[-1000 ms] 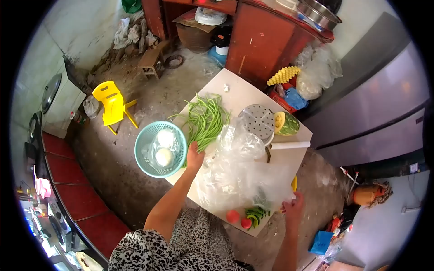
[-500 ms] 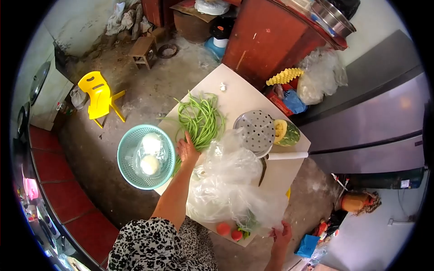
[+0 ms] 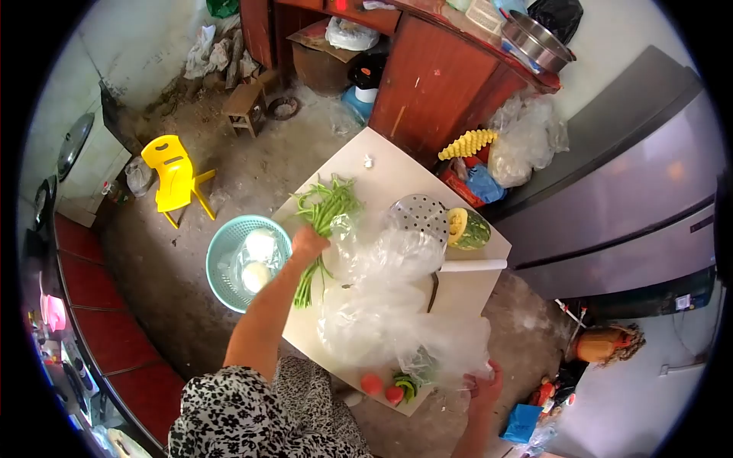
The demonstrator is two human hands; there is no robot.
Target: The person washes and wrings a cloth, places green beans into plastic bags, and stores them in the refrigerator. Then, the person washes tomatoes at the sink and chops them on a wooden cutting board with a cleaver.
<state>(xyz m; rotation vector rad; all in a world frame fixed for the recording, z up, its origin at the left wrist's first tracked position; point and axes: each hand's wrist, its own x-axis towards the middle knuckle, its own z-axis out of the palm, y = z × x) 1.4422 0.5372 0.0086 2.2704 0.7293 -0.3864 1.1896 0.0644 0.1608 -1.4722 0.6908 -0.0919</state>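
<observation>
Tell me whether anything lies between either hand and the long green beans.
For the left hand, nothing visible: it grips the long green beans. For the right hand, yes: crumpled clear plastic spreads over the table from that hand to beside the beans.

The long beans (image 3: 328,204) are bright green, the plastic bag (image 3: 363,313) clear to milky white, the tabletop (image 3: 393,172) cream, the basket (image 3: 217,284) pale turquoise and the tomatoes (image 3: 372,384) red. The squash (image 3: 477,231) is mottled dark green outside and yellow where cut; the chair (image 3: 174,175) is bright yellow. The cabinet (image 3: 424,88) is reddish brown, the fridge (image 3: 611,206) greyish lilac, and the sleeve (image 3: 225,416) carries black floral blotches on white.
</observation>
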